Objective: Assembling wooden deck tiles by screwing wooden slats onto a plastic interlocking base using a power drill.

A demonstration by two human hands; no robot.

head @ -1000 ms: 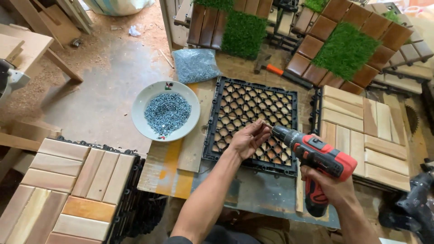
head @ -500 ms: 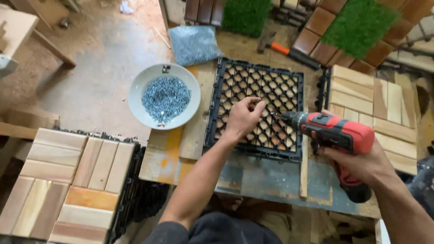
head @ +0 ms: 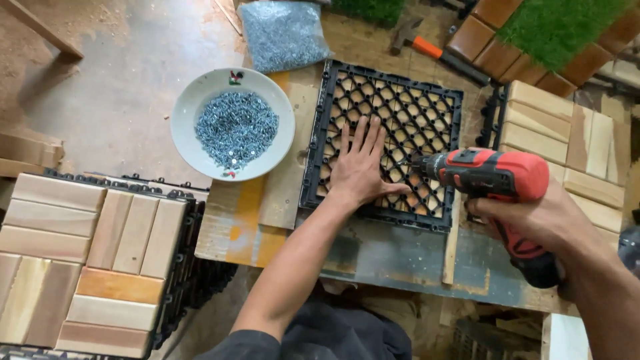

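The grid [head: 400,113] is pressed flat by the left hand [head: 360,167], fingers spread. The drill [head: 497,177] is gripped by the right hand [head: 540,217], tip on the grid. A bowl [head: 190,123] of screws [head: 235,128] sits left of the grid.

A black plastic grid tile [head: 393,133] lies flat, centre-right of the frame, wood showing through its lattice — a red-and-black cordless drill [head: 500,193] lies level at its right edge, bit on the grid.
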